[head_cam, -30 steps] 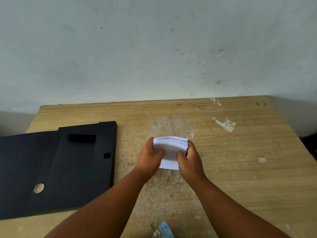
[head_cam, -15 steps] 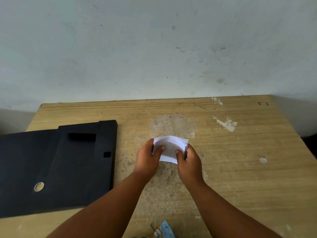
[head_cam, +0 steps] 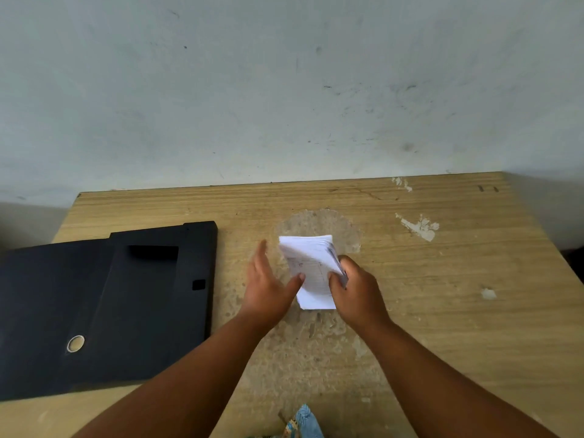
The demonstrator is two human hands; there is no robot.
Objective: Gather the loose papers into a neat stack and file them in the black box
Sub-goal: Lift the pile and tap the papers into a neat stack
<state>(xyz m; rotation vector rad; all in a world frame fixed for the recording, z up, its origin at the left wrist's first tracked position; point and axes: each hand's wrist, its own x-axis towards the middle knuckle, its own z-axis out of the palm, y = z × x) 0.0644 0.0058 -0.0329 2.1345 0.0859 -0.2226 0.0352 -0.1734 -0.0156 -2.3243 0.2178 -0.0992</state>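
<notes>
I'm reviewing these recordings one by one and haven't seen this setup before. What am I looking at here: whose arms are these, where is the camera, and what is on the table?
There is no machine: a person works with two bare hands, filmed by a wide-angle camera worn on their head that looks forward and down. The right hand grips a stack of white papers, tilted above the wooden table. The left hand is open, its thumb touching the stack's edge. To the left lies the black box, a flat file case with a round metal-ringed hole. A pale wall stands behind. No loose sheets show on the table.
</notes>
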